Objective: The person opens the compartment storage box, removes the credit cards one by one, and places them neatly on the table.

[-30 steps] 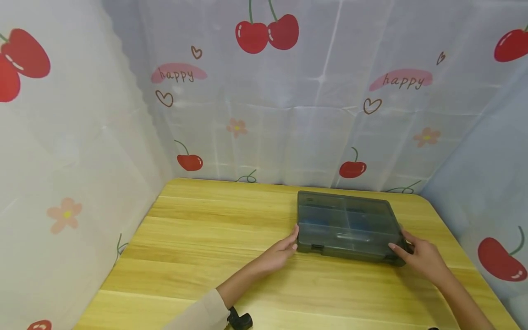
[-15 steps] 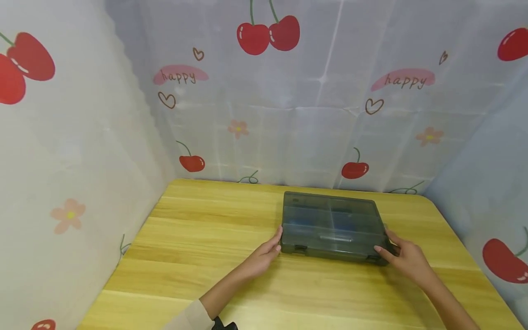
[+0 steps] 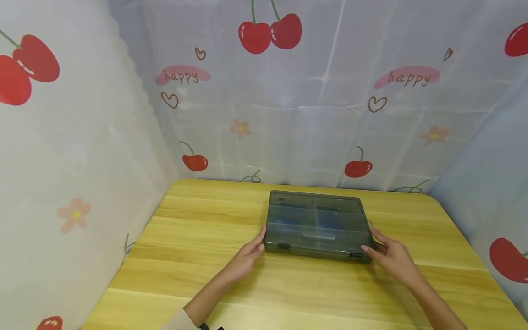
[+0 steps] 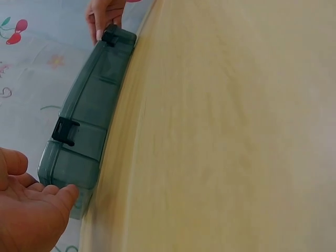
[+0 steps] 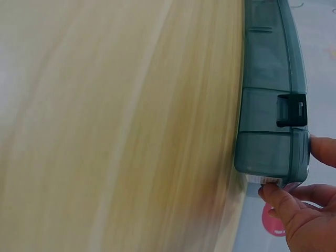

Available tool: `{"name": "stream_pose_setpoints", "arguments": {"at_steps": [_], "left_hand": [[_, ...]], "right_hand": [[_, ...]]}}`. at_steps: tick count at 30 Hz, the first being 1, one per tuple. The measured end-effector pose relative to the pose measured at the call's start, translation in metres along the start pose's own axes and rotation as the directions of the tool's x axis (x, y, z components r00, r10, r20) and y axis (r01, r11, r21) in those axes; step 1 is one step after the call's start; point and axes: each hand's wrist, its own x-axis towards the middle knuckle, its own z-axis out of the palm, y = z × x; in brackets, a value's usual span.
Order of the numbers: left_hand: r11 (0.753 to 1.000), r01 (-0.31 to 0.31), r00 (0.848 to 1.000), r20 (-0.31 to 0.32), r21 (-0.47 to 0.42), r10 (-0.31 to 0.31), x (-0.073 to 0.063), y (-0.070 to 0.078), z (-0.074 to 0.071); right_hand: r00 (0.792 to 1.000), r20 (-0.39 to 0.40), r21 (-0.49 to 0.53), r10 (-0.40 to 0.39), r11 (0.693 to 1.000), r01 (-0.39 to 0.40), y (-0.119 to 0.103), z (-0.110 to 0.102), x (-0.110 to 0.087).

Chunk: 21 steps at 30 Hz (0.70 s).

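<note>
Well, the smoky translucent compartment box point(image 3: 317, 224) is toward the tabletop's point(image 3: 202, 220) far edge: the right hand point(image 3: 393, 261) pinches one front corner, the left hand point(image 3: 243, 262) lays fairly straight fingers against the opposite end. Level, even pressure, clear of the latches point(image 3: 283, 246), seems best.

Translucent green case point(image 5: 265, 105) with black latch point(image 5: 293, 111). Right hand point(image 5: 310, 215) grips the case's end. Counter point(image 5: 115, 115) left of the case.

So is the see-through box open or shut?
Shut. The lid lies flat over the dark box, with no gap showing along the front.
</note>
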Motion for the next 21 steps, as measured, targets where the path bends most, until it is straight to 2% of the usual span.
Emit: {"name": "stream_pose_setpoints", "arguments": {"at_steps": [10,21], "left_hand": [[0.999,0.025,0.998,-0.049,-0.029,-0.026,-0.014,-0.003,-0.02],[0.996,0.056,0.994,-0.092,-0.069,-0.063,-0.027,-0.006,-0.037]], "right_hand": [[0.998,-0.016,0.011,-0.058,0.998,0.058,-0.009,0.017,0.008],[0.996,-0.002,0.072,-0.087,0.994,0.087,-0.024,0.036,0.015]]}}
